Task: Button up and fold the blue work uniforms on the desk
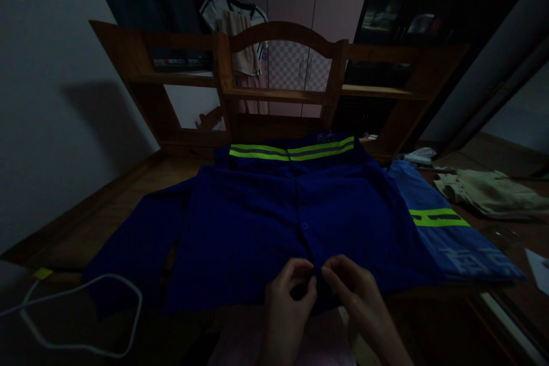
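Note:
A dark blue work jacket (pixel 249 211) lies spread on the desk, its front facing up. A yellow-green reflective strip (pixel 261 152) crosses its chest at the far end. Buttons run down the middle placket, one button (pixel 305 226) showing plainly. At the near hem, my left hand (pixel 294 286) pinches the jacket's front edge between thumb and fingers. Just to its right, my right hand (pixel 349 283) pinches the other side of the same opening. What lies right between the fingertips is too dark to make out.
To the right lies a folded lighter blue garment (pixel 446 240) with a reflective strip, and beyond it beige cloth (pixel 493 189). A wooden shelf (pixel 278 94) closes off the desk's back. At the lower left loops a white cable (pixel 86 349).

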The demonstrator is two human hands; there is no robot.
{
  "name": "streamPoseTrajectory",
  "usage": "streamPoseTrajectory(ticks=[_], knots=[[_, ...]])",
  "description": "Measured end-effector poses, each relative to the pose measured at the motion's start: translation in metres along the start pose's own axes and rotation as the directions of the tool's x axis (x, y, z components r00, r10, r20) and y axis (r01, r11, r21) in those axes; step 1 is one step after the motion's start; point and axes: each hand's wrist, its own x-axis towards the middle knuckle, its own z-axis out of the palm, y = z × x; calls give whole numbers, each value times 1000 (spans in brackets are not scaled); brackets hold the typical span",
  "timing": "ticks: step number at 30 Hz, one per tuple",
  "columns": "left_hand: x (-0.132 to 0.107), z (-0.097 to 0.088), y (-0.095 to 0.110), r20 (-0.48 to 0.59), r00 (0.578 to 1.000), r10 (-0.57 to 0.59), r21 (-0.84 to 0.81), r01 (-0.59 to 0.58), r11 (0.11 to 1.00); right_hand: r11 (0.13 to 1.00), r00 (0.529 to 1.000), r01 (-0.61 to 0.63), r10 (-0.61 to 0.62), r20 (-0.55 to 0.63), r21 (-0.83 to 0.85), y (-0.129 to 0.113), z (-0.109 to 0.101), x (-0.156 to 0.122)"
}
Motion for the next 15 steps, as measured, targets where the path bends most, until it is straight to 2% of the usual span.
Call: streamPoseTrajectory(ticks=[5,9,12,15], knots=[[-12,-6,3,-27,999,41,164,-36,986,997,996,-55,51,80,47,-6,-3,-4],[-33,-16,-3,-60,997,38,232,-23,973,995,990,-91,95,106,-44,-9,10,-18],[-48,-28,-22,-74,997,-30,190,44,981,983,995,11,7,96,-182,-8,28,-32],[-57,-53,-47,-109,978,-180,138,194,971,945,992,123,-117,36,-303,-9,35,-44]])
